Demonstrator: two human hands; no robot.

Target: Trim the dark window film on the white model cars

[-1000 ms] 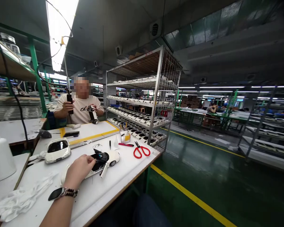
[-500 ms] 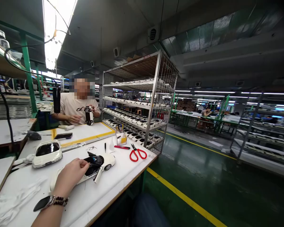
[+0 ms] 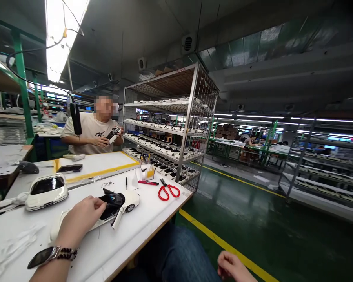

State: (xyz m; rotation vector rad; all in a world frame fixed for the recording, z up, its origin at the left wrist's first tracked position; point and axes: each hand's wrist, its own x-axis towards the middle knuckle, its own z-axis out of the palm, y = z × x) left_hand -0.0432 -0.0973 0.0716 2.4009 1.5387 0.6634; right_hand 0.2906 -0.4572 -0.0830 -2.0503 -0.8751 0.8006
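A white model car (image 3: 131, 197) stands on the white worktable with its doors swung out, one open door (image 3: 117, 219) facing me. Over its rear and cabin lies my left hand (image 3: 84, 215), fingers closed at the cabin edge; the fingertips are partly hidden against the dark interior. The hand and wrist cover much of the car's back end. My right hand (image 3: 231, 264) is low at the right, beyond the table edge and beside my knee. Its fingers are curled in, and whatever may be inside them is hidden.
Another white model car (image 3: 47, 192) sits at the left. Red-handled scissors (image 3: 168, 191), a red pen-like tool (image 3: 148, 183) and a tool holder (image 3: 147, 172) lie toward the far right. Opposite, a co-worker (image 3: 91, 133) handles a model car. A wire rack (image 3: 191, 117) of cars stands behind.
My right hand has come into view at the lower right. The left hand stays at the car. The co-worker has turned and tilted the held car, and the view has shifted slightly.
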